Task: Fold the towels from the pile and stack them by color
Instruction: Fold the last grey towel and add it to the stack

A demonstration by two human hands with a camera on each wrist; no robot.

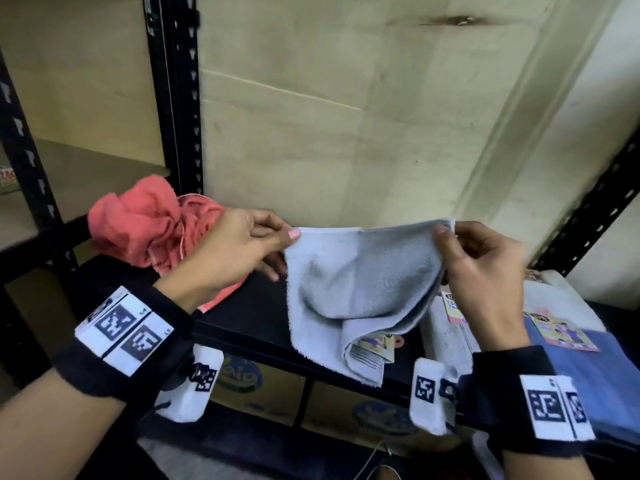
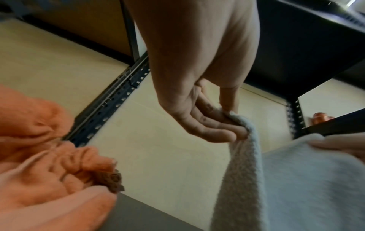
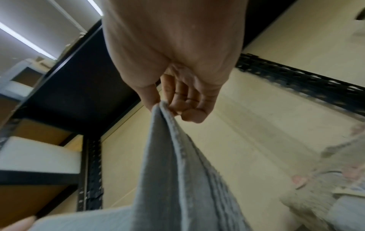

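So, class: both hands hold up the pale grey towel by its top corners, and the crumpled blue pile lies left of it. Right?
Not quite: the pile is coral pink, not blue, as the head view shows. Left hand and right hand do hold the pale grey towel by its top corners.

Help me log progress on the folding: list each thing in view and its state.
grey towel: held up, doubled over, sagging.
left hand: pinches its left corner.
right hand: pinches its right corner.
pink towels: crumpled, unfolded.
blue towel: lying flat, label on top.
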